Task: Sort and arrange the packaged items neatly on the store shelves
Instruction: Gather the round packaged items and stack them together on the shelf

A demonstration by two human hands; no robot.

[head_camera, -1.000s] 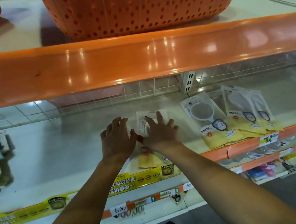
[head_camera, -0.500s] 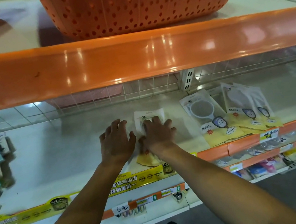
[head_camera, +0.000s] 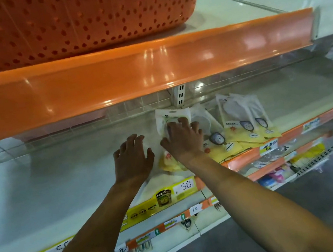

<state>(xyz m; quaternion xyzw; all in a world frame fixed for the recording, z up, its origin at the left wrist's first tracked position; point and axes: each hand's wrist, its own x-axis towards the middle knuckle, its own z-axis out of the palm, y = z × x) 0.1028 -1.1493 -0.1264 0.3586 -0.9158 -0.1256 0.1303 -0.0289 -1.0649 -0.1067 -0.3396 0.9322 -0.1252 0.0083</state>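
Both hands have shifted rightward along the middle shelf (head_camera: 66,185) since a second ago, and the packet under the right hand now lies close beside the other packets instead of well apart from them. That right hand (head_camera: 183,139) presses down on the white-and-yellow packet (head_camera: 165,117), its fingers (head_camera: 183,121) bent and spread over the clear window, the thumb at the packet's left side. This packet lies flat near the shelf's front edge, its top towards the back mesh, its yellow lower part showing beside the wrist. The left hand (head_camera: 133,160) rests flat on the bare shelf just left of the packet, fingers loosely spread, holding nothing.

Just right of the pressed packet lies a row of similar packets (head_camera: 245,117), overlapping one another, each with a white top, a yellow foot, a small grey cartoon face and a red sun mark; their print is too small to read. On the front edge below them sits a yellow price tag (head_camera: 269,146), its writing blurred. A yellow noodle strip (head_camera: 164,198) runs along the front edge under the arms, with a picture of a bowl and a tag reading "5.0". The lower shelf edge carries white tags (head_camera: 195,209) reading "10" and what looks like "6元". An orange perforated basket (head_camera: 79,19) stands on the top shelf.
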